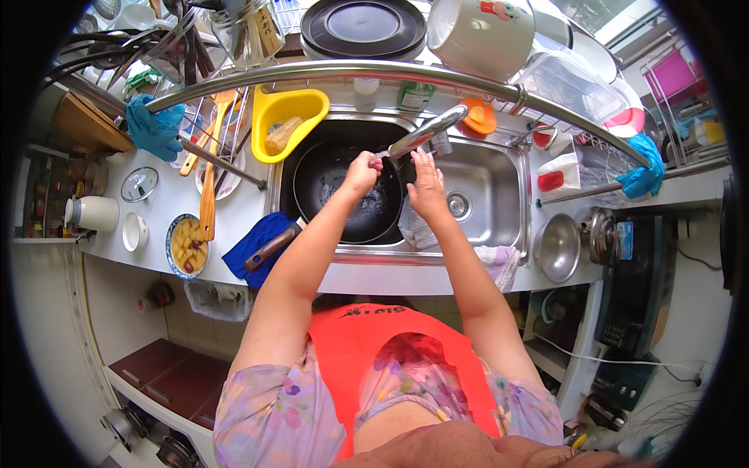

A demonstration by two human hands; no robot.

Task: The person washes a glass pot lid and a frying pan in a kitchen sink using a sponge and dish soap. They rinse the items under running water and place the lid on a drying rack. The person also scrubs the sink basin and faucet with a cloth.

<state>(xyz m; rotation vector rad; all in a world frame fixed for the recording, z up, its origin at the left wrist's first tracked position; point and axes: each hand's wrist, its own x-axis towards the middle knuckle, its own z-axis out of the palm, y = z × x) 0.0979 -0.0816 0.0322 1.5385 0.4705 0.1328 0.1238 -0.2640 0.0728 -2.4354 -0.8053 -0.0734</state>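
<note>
Left hand fisted at faucet; right hand spread at 3 o'clock; black pan: heavy, rigid, wet-slippery; grip handle

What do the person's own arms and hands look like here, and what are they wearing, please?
Both forearms are bare to the upper arm. The left hand and right hand wear no gloves, and no rings or watch can be made out. Short lilac floral sleeves cover the shoulders, under an orange-red apron.

**Packages and labels around the sink**

We see a green-labelled bottle standing behind the sink, just under the steel rail. On the worktop at right stands a white box with a red patch, and a small blue label beside it.
</note>
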